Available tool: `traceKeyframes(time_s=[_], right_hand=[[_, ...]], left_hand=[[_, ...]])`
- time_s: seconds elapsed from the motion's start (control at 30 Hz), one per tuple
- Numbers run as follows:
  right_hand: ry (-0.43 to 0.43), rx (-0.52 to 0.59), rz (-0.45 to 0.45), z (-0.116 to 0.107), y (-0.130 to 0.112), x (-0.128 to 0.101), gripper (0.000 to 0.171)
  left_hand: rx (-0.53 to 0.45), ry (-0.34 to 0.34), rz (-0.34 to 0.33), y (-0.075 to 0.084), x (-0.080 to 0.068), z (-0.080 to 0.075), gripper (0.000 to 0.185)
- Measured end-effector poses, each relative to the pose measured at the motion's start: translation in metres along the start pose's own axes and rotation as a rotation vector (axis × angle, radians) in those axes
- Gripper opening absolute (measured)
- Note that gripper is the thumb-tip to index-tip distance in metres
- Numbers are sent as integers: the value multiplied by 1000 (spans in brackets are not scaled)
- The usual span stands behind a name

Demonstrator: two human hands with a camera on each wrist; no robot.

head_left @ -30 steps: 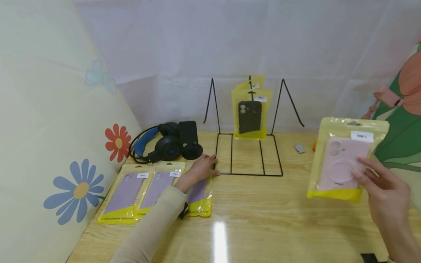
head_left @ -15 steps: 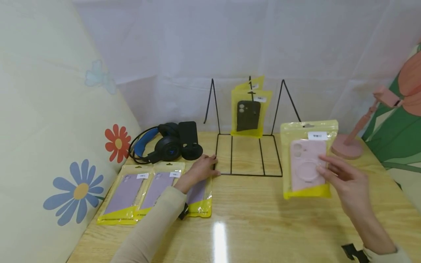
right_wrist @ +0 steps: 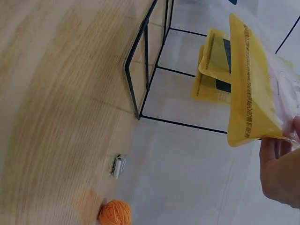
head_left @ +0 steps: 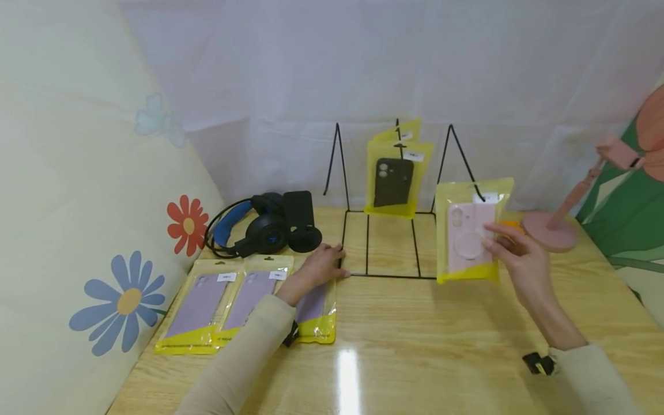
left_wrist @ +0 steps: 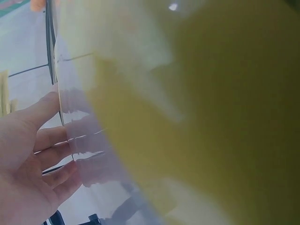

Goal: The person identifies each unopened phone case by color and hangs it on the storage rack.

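My right hand (head_left: 510,245) holds a yellow-edged clear packet with a pink phone case (head_left: 469,233) upright, just in front of the right hook of the black wire rack (head_left: 391,242). The same pink case packet (right_wrist: 251,84) shows edge-on in the right wrist view, pinched by the fingers (right_wrist: 281,166). Two packets with dark cases (head_left: 395,177) hang on the rack's middle hook. My left hand (head_left: 316,266) rests flat on a purple case packet (head_left: 313,314) on the table, beside two more purple packets (head_left: 220,302). In the left wrist view the fingers (left_wrist: 42,154) lie against a blurred packet (left_wrist: 187,117).
Black and blue headphones (head_left: 256,227) and a black stand (head_left: 301,222) sit behind the purple packets. A pink phone holder (head_left: 562,222) stands at the right. A small orange ball (right_wrist: 114,213) and a little white clip (right_wrist: 118,166) lie on the wooden table (head_left: 415,346).
My right hand has carried the pink case packet left and away, from the near right toward the rack's right hook. The left hand has stayed on the purple packet.
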State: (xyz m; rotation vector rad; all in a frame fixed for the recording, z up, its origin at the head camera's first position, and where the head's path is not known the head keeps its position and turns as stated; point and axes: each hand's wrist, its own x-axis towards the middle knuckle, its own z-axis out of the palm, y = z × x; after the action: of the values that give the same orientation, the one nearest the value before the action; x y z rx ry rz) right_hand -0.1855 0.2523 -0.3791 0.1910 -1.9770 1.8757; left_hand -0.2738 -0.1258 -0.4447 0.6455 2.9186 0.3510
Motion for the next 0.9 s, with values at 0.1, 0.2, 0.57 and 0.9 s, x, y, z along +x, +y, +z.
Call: traceKeyframes(time_s=[0.1, 0.2, 0.57, 0.9], right_hand=[[7, 41, 9, 5, 4, 18, 29], [5, 76, 21, 11, 9, 38, 27], [26, 199, 30, 24, 28, 93, 21], [89, 271, 13, 22, 44, 99, 19]], left_hand=[[2, 7, -6, 0, 0, -1, 62], [2, 13, -9, -1, 0, -2, 62], [8, 4, 6, 0, -1, 2, 61], [21, 10, 4, 0, -1, 1, 61]])
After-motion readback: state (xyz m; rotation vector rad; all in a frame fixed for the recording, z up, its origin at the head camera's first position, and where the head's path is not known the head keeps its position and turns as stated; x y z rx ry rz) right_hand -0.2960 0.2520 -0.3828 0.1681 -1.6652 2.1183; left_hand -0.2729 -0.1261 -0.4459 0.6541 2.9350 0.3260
